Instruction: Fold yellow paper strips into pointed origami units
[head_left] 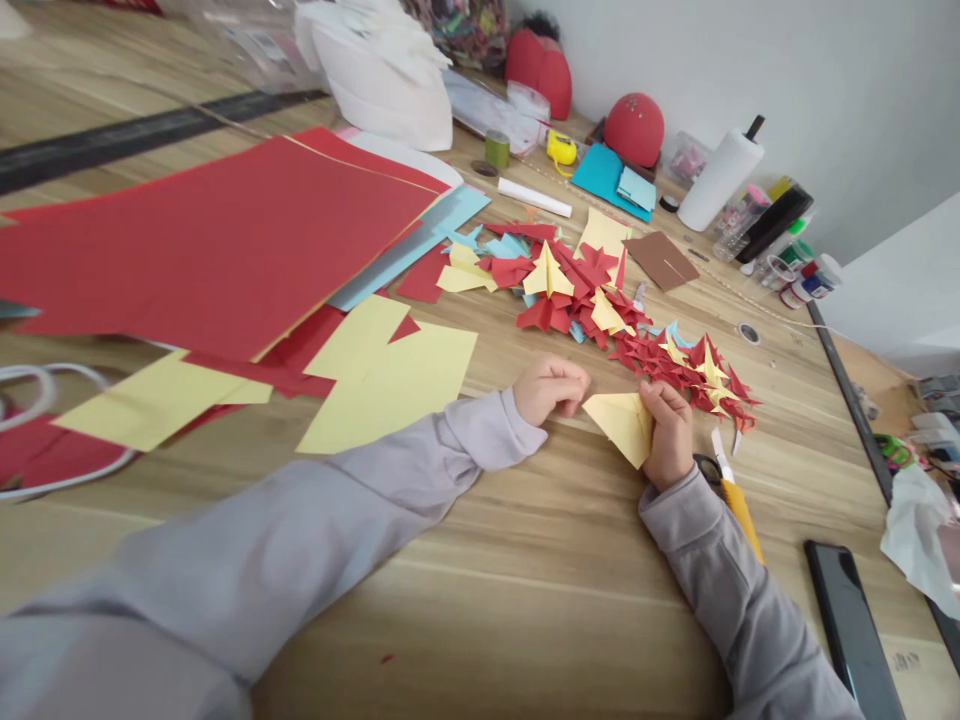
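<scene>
A folded piece of pale yellow paper [621,424] is pinched in my right hand [670,432], its thumb lying over the right-hand edge. The paper is held just above the wooden table. My left hand [550,388] is close to the paper's left corner with its fingers curled in, and nothing shows in them. Beyond both hands lies a pile of folded paper planes, mostly red [585,270], with a yellow paper plane [549,272] on top. More small red folded pieces [660,362] spread to the right of it.
Left are large red paper sheets [225,240] and yellow paper [397,370]. Scissors [739,510] and a yellow-handled cutter lie by my right forearm, with a black phone [851,620] further right. Tape, a white roll [721,175] and jars stand along the back.
</scene>
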